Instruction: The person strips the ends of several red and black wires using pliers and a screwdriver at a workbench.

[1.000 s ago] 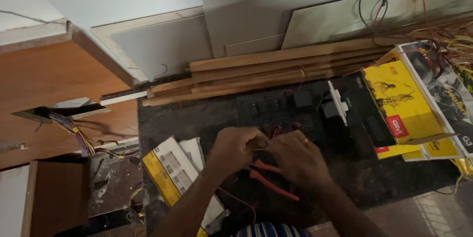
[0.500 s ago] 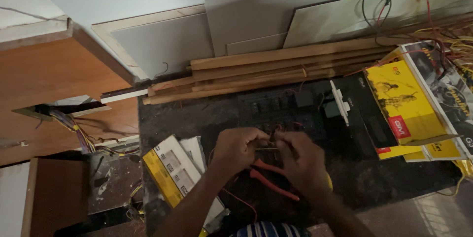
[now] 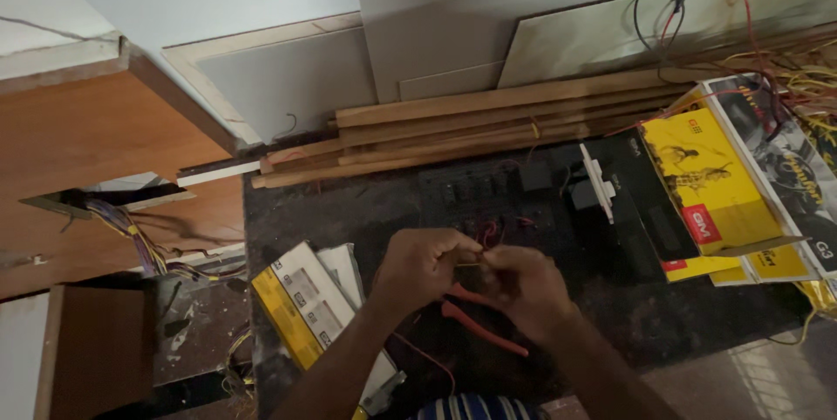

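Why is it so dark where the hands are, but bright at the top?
Head view: light falls on the pale wall panels at the top, while the dark stone worktop soaks it up; the left hand and right hand look dim and slightly soft, so whatever small thing they pinch cannot be made out.

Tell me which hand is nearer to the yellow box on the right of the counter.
Right. The right hand sits just left of the yellow box, across a strip of dark counter; the left hand is farther left, fingertips meeting the right's.
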